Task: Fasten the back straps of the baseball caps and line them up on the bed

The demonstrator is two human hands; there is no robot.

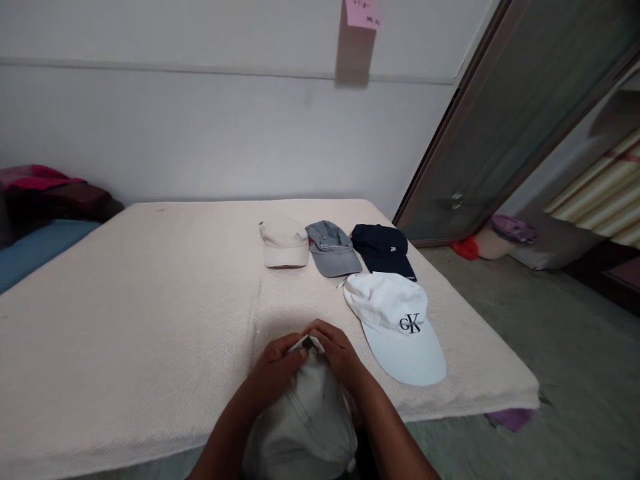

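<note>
Grey cap (305,430) held low at the near edge of the bed (150,320), gripped at its far end by both hands. Forearms (225,427) extended forward from the bottom of the view, slanting inward, wrists close together. Left hand (277,370) with its back up, thumb lying along the cloth; right hand (340,350) bent over the opposite side. Fingers on both hands pinching the cap's edge, with a small dark gap between.

Farther out on the bed, white cap (387,300) with big black overlapping letters, reading as GK. Behind it, navy cap (377,243) with a tiny white mark, illegible. To the left, blue-grey cap (329,241) with blurred front lettering, then beige cap (283,241) with an unclear small mark. On the wall (200,133), pink note (363,12), its handwriting too small to read.
</note>
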